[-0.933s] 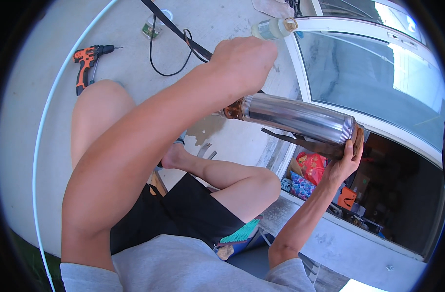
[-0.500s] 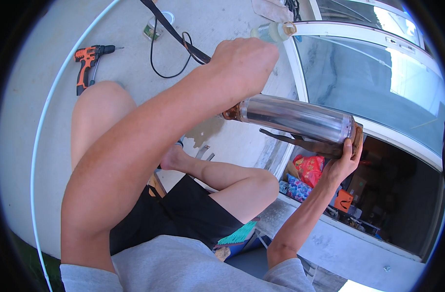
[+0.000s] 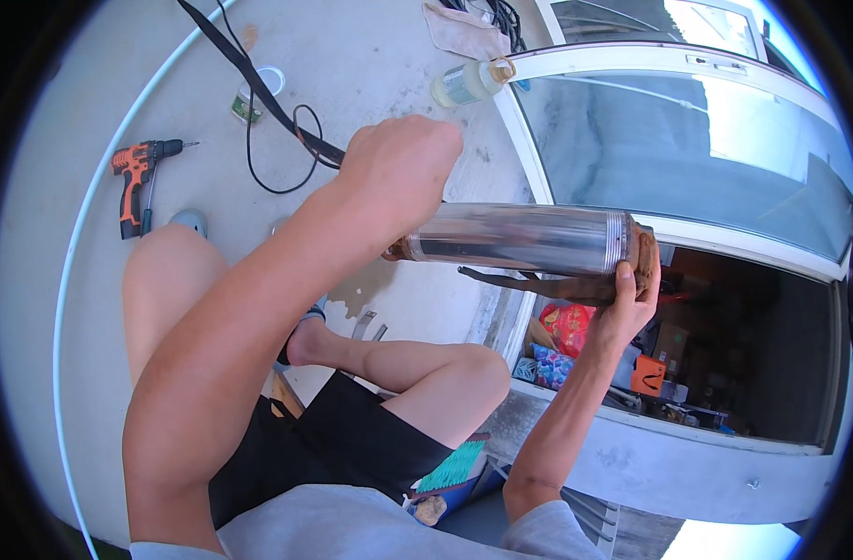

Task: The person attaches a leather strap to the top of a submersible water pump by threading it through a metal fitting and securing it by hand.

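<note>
A shiny metal cylinder with rusty ends, perhaps a submersible pump, lies almost level across the view. Its rusty right end rests in my right hand, whose thumb and fingers wrap round it. A dark flat strip runs along its underside. My left hand is closed in a fist over the left end and partly covers it. What those fingers hold is hidden behind the hand. A black strap runs from the upper left to behind the left wrist.
An orange and black cordless drill lies on the concrete at left, a screwdriver beside it. Beyond are a small tub, a plastic bottle and a thin black cable. A pale blue hose curves along the left. At right is a framed glass panel.
The view has shifted. My left hand has moved left and closer to the cylinder's left end. The cylinder lies more level, with my right hand still round its right end.
</note>
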A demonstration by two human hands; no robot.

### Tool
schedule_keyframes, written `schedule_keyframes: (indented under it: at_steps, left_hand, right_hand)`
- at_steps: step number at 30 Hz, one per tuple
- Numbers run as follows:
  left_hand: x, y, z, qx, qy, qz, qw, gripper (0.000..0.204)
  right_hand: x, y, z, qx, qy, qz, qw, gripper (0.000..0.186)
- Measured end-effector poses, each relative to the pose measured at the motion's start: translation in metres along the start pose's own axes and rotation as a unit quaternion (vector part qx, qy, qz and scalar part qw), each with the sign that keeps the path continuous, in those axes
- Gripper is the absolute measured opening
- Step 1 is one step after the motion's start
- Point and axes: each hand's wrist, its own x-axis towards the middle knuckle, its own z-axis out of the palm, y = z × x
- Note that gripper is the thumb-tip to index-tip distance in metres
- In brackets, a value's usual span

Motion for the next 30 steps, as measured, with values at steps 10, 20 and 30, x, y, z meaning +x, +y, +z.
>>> schedule_keyframes:
  at_steps: [10,20,30]
  left_hand:
    - [0.0,-0.003,-0.002,0.016,0.002,0.0,1.0,0.029]
    - [0.001,-0.002,-0.001,0.02,0.0,-0.004,1.0,0.032]
    - [0.001,-0.002,-0.001,0.036,0.002,-0.003,0.999,0.031]
  right_hand:
    - [-0.001,0.001,0.003,-0.007,-0.011,-0.026,1.0,0.067]
    - [-0.002,-0.001,0.007,-0.013,-0.015,-0.04,0.999,0.065]
    - [-0.005,-0.008,0.01,-0.012,-0.02,-0.037,0.999,0.073]
